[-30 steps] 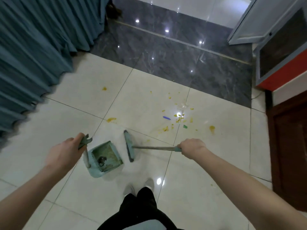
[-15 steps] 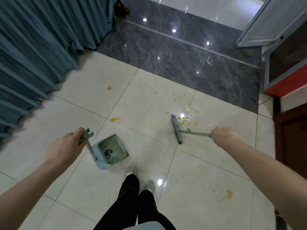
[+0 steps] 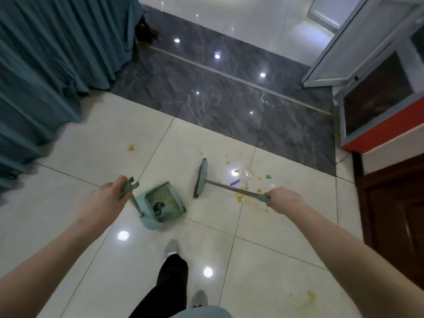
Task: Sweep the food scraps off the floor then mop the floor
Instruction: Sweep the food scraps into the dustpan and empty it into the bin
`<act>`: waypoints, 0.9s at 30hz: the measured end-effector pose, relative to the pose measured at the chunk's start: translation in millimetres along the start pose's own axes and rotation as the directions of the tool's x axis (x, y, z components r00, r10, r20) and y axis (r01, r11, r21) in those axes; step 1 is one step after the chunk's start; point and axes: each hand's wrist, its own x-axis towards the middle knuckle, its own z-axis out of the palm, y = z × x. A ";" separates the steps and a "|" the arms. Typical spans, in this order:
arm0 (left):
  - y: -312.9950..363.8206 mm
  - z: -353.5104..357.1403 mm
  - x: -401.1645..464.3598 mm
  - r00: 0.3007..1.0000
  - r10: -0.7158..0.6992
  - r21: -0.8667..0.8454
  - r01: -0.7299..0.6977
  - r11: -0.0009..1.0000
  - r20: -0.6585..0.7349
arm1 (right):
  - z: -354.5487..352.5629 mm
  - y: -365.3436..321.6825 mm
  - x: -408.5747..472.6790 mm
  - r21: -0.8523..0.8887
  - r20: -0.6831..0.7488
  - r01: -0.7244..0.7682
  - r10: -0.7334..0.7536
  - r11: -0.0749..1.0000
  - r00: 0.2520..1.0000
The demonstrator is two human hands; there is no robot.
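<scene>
My left hand [image 3: 104, 198] grips the top of the handle of a teal dustpan [image 3: 164, 203], which stands on the cream floor tiles with dark debris in its tray. My right hand [image 3: 283, 199] grips the metal handle of a teal broom [image 3: 201, 179]; its head sits on the floor just right of the dustpan's mouth. Yellow food scraps [image 3: 239, 197], with a blue bit [image 3: 234, 182] and a green bit [image 3: 267, 176], lie scattered to the right of the broom head, under and beyond its handle. One yellow scrap [image 3: 130, 148] lies apart at the left.
Teal curtains [image 3: 46, 72] hang along the left. A dark marble strip [image 3: 229, 99] crosses the floor ahead. An open white-framed door [image 3: 344, 53], a red-and-white cabinet [image 3: 385, 125] and a brown wooden door [image 3: 394, 214] line the right side. My feet [image 3: 172, 249] stand below the dustpan. A yellow smear [image 3: 311, 294] marks the near right tile.
The broom head swung out to the scraps and has come back left toward the dustpan. The dustpan has shifted right, closer to the scraps. I have stepped forward.
</scene>
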 end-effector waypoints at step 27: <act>99.1 -34.7 218.1 0.997 -0.077 0.058 0.076 0.995 0.015 | -139.5 28.2 183.5 0.068 0.036 0.040 -0.043 0.997 0.998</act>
